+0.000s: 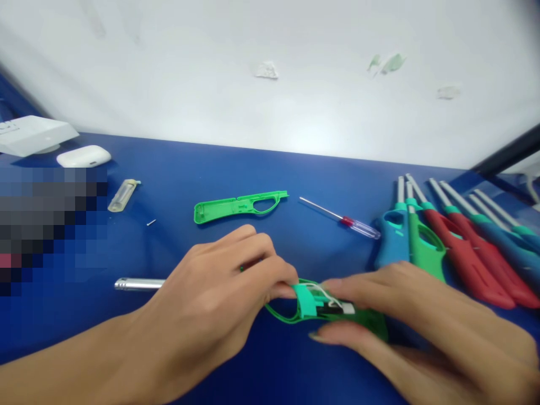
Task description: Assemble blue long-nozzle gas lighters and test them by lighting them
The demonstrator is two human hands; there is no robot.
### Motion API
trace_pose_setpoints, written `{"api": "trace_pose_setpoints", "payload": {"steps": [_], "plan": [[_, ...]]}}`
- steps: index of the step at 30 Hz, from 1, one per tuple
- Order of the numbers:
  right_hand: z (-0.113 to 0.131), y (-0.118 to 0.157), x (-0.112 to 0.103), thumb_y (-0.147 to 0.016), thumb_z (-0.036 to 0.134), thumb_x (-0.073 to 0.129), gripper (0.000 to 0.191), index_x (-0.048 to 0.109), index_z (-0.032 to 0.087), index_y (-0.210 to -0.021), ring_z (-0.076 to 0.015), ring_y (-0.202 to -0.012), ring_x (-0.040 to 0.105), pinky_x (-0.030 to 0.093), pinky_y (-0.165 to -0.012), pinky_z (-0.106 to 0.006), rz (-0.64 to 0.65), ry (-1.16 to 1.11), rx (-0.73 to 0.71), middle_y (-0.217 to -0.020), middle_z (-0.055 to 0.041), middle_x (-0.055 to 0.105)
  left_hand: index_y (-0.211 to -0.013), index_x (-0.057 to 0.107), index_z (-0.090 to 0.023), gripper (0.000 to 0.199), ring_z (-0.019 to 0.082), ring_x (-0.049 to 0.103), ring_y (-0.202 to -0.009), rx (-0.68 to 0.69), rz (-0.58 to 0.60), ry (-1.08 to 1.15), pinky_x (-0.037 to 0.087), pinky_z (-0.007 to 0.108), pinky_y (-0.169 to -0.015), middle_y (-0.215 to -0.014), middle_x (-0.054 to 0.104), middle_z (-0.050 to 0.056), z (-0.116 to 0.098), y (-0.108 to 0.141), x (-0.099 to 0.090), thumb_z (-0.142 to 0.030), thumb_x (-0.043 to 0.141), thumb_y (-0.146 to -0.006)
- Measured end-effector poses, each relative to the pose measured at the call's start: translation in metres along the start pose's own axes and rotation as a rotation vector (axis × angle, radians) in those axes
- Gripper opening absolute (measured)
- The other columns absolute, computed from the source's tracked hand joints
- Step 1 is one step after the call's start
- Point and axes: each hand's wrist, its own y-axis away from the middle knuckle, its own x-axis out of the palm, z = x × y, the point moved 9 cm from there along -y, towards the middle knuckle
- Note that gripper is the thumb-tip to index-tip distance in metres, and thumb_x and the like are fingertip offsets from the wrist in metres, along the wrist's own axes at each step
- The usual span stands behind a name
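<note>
An opened green lighter (pixel 373 322) lies low in the middle, showing a teal trigger, a white wire and a black part inside. My left hand (pixel 223 287) is closed round its front part, fingertips at the trigger; the metal tube (pixel 139 284) sticks out to the left of that hand. My right hand (pixel 405 320) grips the handle end between thumb and fingers, near the white wire. A loose green shell half (pixel 219 210) rests behind my hands. To its right is a screwdriver (pixel 358 226) with a clear and red handle.
Blue, green and red lighters (pixel 468 253) stand in a row at the right. A translucent fuel tank (pixel 123 196) and a small screw (pixel 151 223) lie at the left. Behind them are a white case (pixel 84 156) and a white box (pixel 37 135). A white wall borders the blue table (pixel 169 163).
</note>
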Motion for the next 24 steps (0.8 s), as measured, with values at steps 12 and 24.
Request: {"api": "trace_pose_setpoints", "payload": {"steps": [12, 24], "plan": [[-0.004, -0.005, 0.001, -0.089, 0.017, 0.073, 0.012, 0.064, 0.023, -0.084, -0.0094, -0.059, 0.066, 0.054, -0.062, -0.023, 0.005, 0.004, 0.030, -0.072, 0.0052, 0.070, -0.102, 0.063, -0.021, 0.015, 0.012, 0.054, -0.079, -0.026, -0.018, -0.022, 0.043, 0.026, -0.067, -0.092, 0.062, -0.003, 0.001, -0.002, 0.000, -0.010, 0.053, -0.103], [-0.003, -0.006, 0.007, -0.093, 0.023, 0.073, 0.012, 0.063, 0.023, -0.085, -0.0083, -0.060, 0.068, 0.055, -0.067, -0.021, 0.074, -0.020, -0.020, -0.074, 0.0076, 0.072, -0.099, 0.062, -0.020, 0.017, 0.009, 0.056, -0.080, -0.090, -0.002, 0.063, 0.044, 0.022, -0.069, -0.091, 0.060, -0.004, 0.007, -0.002, 0.001, -0.009, 0.050, -0.104]]}}
